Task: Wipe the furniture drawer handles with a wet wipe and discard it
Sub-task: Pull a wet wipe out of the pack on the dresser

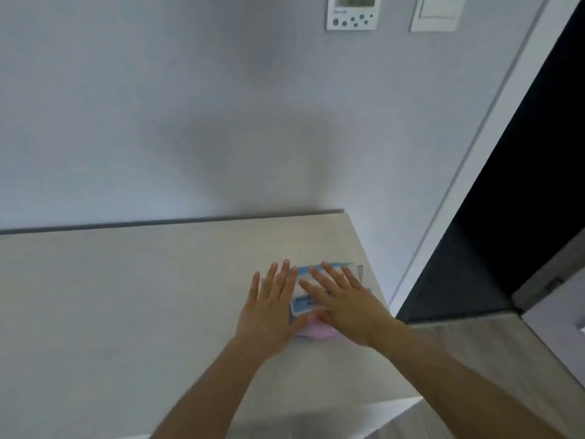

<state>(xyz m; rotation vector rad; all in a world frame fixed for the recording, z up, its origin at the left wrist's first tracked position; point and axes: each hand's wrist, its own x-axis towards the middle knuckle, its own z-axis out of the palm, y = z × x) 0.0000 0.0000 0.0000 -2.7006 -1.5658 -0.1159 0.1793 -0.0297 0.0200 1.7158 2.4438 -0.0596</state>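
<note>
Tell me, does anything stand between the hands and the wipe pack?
Nothing visible does. The right hand lies flat on the pack, and the left hand rests against its left side, fingers straight. The pack sits on the cabinet top, near its right edge.

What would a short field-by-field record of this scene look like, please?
furniture top: light wood
wet wipe pack: blue-and-white, lying flat near the top's right edge
left hand: fingers straight, on the pack's left side
right hand: fingers straight, flat on the pack
wall: thermostat and light switch
loose wipe: none visible
</note>
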